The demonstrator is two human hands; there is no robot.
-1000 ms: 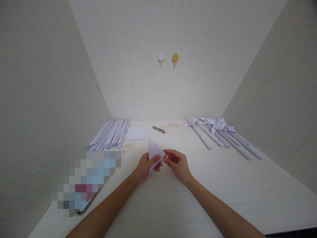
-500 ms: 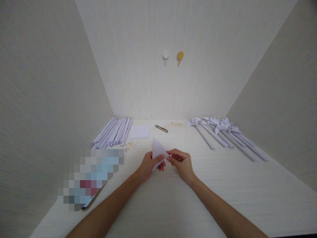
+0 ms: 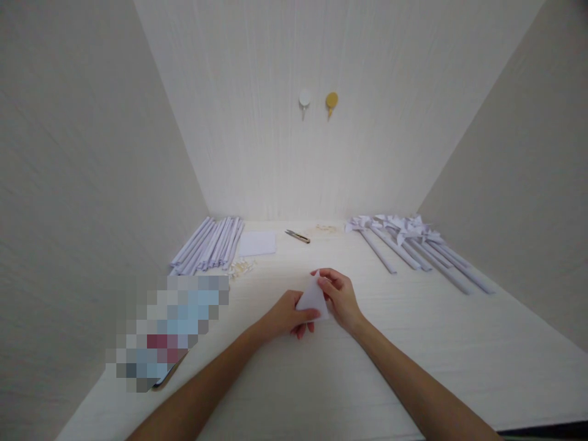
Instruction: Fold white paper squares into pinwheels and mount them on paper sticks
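A white sheet of paper point(image 3: 313, 297), folded into a triangle, is held above the table between both hands. My left hand point(image 3: 294, 315) grips its lower left part, thumb on top and fingers underneath. With thumb and fingertips, my right hand point(image 3: 337, 294) pinches the upper corner. Beyond the hands lie thread snips point(image 3: 297, 236) and a stack of white square paper point(image 3: 257, 243). Small pale pieces point(image 3: 241, 268), too small to name surely, sit in a heap left of the hands.
Rolled white paper sticks point(image 3: 209, 245) are piled at the back left. Several paper pinwheels point(image 3: 404, 229) on sticks lie at the back right. A pixelated flat device point(image 3: 172, 334) rests on the left. Two hooks, one white point(image 3: 304, 98) and one yellow point(image 3: 331, 100), are on the back wall.
The folded paper has turned and shifted slightly right and down, its point now near my right fingers. My right hand has moved from the side corner to the upper corner.
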